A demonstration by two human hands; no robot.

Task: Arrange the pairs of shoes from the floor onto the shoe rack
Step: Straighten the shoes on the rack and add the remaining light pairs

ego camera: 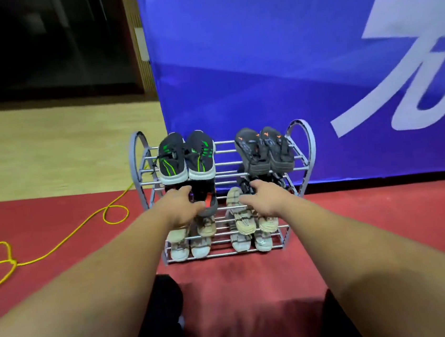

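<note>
- The left grip [183,208] clasps a black shoe [205,197] near its heel, thumb above and fingers curled beneath, at the middle shelf of the rack [306,143].
- The right grip [270,200] reaches the same shelf, fingers over a beige shoe [238,216]. Whether it holds anything, I cannot tell.
- Other pairs sit on the shelves above and below, and no shoe shows on the carpet [386,219].
- The black shoe looks light, with a soft upper that would squash and a stiffer sole, so the heel or the sole's sides seem the surest hold.
- The shelves are bare rods, so a toe could dip between them. The sole likely sits best across two rods.
</note>
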